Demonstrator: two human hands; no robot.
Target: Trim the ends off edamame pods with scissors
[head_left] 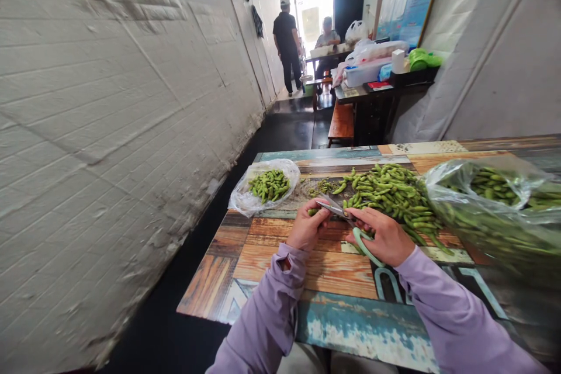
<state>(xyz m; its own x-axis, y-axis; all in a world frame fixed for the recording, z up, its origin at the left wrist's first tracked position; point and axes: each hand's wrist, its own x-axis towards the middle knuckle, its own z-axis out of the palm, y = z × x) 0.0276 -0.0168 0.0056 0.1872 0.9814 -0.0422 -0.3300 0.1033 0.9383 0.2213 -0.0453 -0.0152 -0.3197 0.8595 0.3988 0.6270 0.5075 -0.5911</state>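
Observation:
My right hand [388, 238] grips a pair of scissors [367, 248] with pale green handles, its blades pointing left toward my other hand. Pinched in the closed fingers of my left hand [305, 227] is a green edamame pod [312, 211], mostly covered by the fingers, close to the blade tips. Just beyond my hands lies a loose heap of edamame pods [390, 193] on the table. Small trimmed bits [322, 188] are scattered to the left of that heap. Further left, more pods [269, 185] rest on a clear plastic bag [245, 198].
A large clear bag of pods [491, 228] stands at the right of the patchwork-patterned table [307, 274]. A white wall [109, 128] runs along the left. Further back are a table with plastic boxes [366, 75], a wooden bench [342, 121] and two people [287, 41].

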